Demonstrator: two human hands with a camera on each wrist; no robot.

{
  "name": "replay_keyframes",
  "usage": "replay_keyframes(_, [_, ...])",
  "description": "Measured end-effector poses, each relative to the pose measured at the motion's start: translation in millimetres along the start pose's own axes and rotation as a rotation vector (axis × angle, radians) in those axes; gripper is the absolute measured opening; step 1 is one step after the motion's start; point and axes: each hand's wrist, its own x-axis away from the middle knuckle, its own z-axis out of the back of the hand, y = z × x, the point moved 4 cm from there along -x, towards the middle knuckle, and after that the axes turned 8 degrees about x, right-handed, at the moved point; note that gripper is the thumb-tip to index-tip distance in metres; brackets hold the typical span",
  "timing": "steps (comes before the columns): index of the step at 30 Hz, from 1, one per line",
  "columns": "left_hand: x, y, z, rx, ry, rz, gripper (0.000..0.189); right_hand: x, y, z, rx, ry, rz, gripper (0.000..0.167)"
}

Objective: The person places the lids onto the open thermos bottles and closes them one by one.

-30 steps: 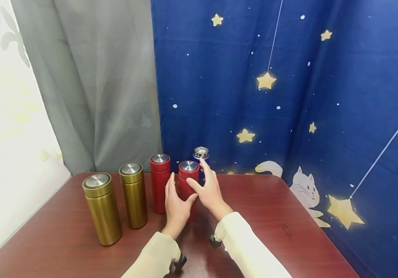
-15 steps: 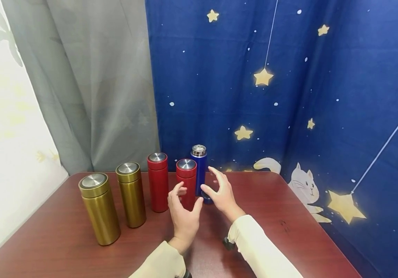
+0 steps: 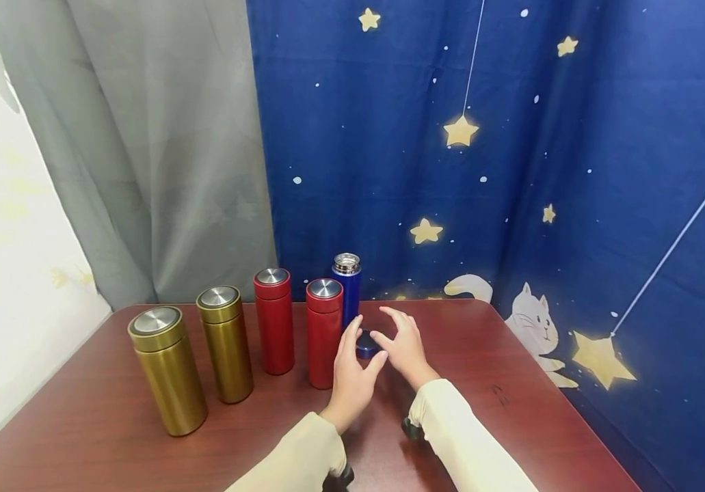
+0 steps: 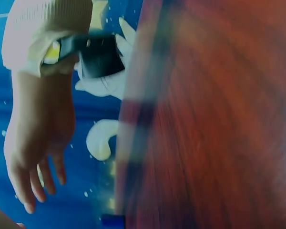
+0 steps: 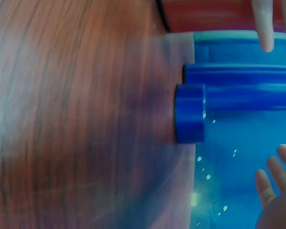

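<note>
A blue thermos [image 3: 351, 295] stands with its steel mouth uncovered, partly behind a red thermos [image 3: 324, 335]. Its round blue lid [image 3: 366, 346] rests on the table just in front. My left hand [image 3: 352, 384] hovers to the lid's near left, thumb and fingers spread apart. On the other side is my right hand [image 3: 407, 347], fingers relaxed, thumb tip close to the lid. Neither hand holds anything. The right wrist view shows the lid [image 5: 190, 114] beside the foot of the blue thermos [image 5: 248, 88], with fingertips at the right edge.
Left of these, a second red thermos [image 3: 275, 321] and two gold ones, a slimmer one [image 3: 226, 352] and a wider one [image 3: 170, 376], stand capped on the reddish-brown table [image 3: 475, 410]. Grey [image 3: 174, 150] and blue star-patterned curtains [image 3: 389, 157] hang behind the table.
Both hands have moved away from the nearer red thermos, rightward to either side of the blue lid. The blue thermos and its lid have come into fuller view.
</note>
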Motion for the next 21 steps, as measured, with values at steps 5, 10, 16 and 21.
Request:
replay_keyframes(5, [-10.6,-20.0,-1.4,-0.037,-0.106,0.073,0.091,-0.5,7,-10,0.043,-0.108,-0.064,0.058])
replay_keyframes(10, [-17.1,-27.3,-2.8,-0.023,-0.16,0.095,0.105,-2.6,11,-20,0.086,-0.227,-0.111,0.066])
replay_keyframes(16, [-20.0,-31.0,-5.9,-0.027,-0.163,0.113,0.108,-1.9,11,-31,0.093,-0.322,-0.113,0.07])
replay_keyframes(21, [-21.6,-37.4,-5.9,-0.064,-0.147,0.14,0.109,3.0,18,-39,0.118,-0.375,-0.063,0.071])
